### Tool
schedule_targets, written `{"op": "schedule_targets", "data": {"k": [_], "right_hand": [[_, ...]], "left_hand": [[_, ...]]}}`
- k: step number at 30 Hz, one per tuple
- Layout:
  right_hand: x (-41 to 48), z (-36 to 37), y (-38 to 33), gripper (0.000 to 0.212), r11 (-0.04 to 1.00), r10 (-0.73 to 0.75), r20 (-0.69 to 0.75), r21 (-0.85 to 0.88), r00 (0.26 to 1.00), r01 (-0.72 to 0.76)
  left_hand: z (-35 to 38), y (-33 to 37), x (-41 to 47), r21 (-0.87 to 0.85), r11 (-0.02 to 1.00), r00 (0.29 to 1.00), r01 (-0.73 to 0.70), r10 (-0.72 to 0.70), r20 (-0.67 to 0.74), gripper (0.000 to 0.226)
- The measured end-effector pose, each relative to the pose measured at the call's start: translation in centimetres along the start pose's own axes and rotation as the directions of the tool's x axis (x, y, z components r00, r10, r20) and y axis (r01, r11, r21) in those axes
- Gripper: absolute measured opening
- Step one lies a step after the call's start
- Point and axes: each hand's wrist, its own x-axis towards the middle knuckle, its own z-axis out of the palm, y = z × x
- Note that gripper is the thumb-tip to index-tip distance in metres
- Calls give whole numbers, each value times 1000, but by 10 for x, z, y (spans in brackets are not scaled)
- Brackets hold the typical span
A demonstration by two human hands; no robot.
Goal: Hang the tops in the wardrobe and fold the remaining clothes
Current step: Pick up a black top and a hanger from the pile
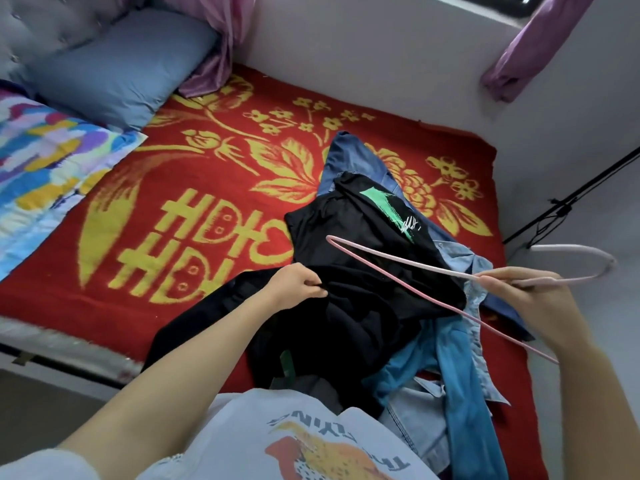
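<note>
A heap of clothes lies on the red and yellow bed cover (207, 188). On top is a black top (367, 271) with a green print. My left hand (298, 285) pinches the black fabric at its left edge. My right hand (533, 299) holds a pink wire hanger (398, 254) by its neck, above the heap, with the hook pointing right. Under the black top lie a blue denim shirt (349, 157), a bright blue garment (460, 393) and a pale denim piece (415, 420).
A blue pillow (114, 67) and a multicoloured quilt (45, 161) lie at the bed's left. Purple curtains (533, 46) hang by the white wall. A black stand (568, 202) leans at the right. The bed's front edge (62, 344) runs along the lower left.
</note>
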Motion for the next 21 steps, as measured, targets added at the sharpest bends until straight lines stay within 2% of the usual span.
{"op": "schedule_targets", "data": {"k": [3,5,7,10,13,16,21], "right_hand": [[-8,-7,4,25,998,9,-96,-55,995,-14],[-17,-13,9,26,998,45,-157,-44,987,-53],[-28,-20,12,26,997,75,-194,-21,978,-80],[-40,-26,12,21,991,133,-211,29,968,-130],[-50,-22,13,11,982,187,-169,51,968,-181],[-58,-18,17,12,962,263,-188,119,946,-244],[-65,-20,19,14,891,407,-153,283,900,-355]], "left_hand": [[0,15,20,44,998,997,48,-46,-54,34],[2,22,30,-59,994,986,87,-94,-138,45],[2,29,40,-132,985,975,107,-130,-182,46],[1,36,50,-128,990,983,57,-77,-165,44],[2,41,57,-150,989,989,-12,-10,-147,46],[7,52,61,-172,982,994,-75,59,-94,43],[5,67,69,-201,975,994,-98,85,-70,44]]}}
